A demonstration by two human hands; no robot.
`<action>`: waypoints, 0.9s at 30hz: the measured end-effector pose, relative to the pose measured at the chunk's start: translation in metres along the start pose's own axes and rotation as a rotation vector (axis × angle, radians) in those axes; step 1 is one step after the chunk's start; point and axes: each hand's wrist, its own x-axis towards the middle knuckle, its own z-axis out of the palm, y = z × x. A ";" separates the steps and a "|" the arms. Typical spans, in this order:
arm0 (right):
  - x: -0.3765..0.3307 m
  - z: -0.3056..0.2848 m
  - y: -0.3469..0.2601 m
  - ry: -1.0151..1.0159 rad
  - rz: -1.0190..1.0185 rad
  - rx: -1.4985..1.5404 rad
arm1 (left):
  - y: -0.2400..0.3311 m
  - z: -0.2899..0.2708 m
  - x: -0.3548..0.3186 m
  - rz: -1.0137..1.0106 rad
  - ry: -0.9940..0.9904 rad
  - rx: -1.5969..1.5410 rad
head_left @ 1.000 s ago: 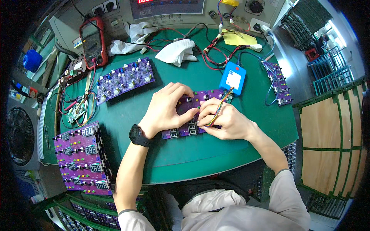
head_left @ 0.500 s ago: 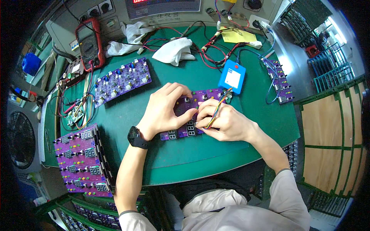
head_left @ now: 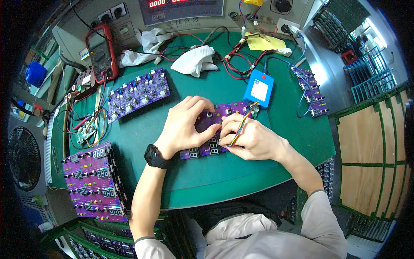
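Both hands on a purple board, mid-desk

Head view: left hand (head_left: 187, 125) lies curled over the board (head_left: 211, 131), fingers pressing it down on the green desk (head_left: 224, 177). Right hand (head_left: 250, 140) pinches a rainbow ribbon cable (head_left: 239, 127) at the board's right end. Blue box (head_left: 258, 88) sits just behind, another board (head_left: 138, 94) further left, a stack of boards (head_left: 92, 181) near the left edge.

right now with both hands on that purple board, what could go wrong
1. The right hand pinches a multicoloured ribbon cable at the purple circuit board; a skewed push might bend pins or strain the wires.
2. The left hand covers the board's buttons, so pressing down could stress parts.
3. The cable runs toward the blue box, which a tug might drag.
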 end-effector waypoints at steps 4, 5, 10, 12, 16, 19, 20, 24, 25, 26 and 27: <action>0.001 -0.001 -0.002 -0.002 -0.009 -0.018 | 0.001 0.000 0.001 -0.006 -0.004 0.002; 0.001 -0.002 -0.002 -0.002 -0.007 -0.018 | 0.001 -0.001 0.002 -0.005 -0.006 0.004; 0.001 -0.001 -0.003 -0.011 0.000 -0.027 | 0.001 -0.002 0.001 -0.014 -0.011 0.010; 0.002 -0.002 -0.004 -0.021 -0.002 -0.024 | 0.001 -0.002 0.001 -0.013 -0.012 0.009; 0.001 -0.002 -0.004 -0.026 0.010 -0.029 | 0.001 -0.001 0.001 -0.015 -0.016 0.015; 0.000 -0.001 -0.003 -0.018 0.000 -0.035 | 0.002 -0.001 0.001 -0.013 -0.015 0.011; 0.001 -0.002 -0.004 -0.018 -0.002 -0.038 | 0.002 -0.001 0.001 -0.013 -0.015 0.012; 0.000 -0.001 -0.003 -0.013 -0.007 -0.046 | 0.001 -0.001 0.001 -0.009 -0.011 0.018; 0.001 -0.001 -0.003 -0.013 -0.007 -0.046 | 0.001 -0.001 0.001 -0.005 -0.008 0.021; 0.001 -0.002 -0.004 -0.016 -0.007 -0.045 | 0.001 -0.001 0.001 -0.005 -0.008 0.021; 0.001 -0.002 -0.004 -0.021 -0.008 -0.045 | 0.001 -0.001 0.001 -0.006 -0.010 0.020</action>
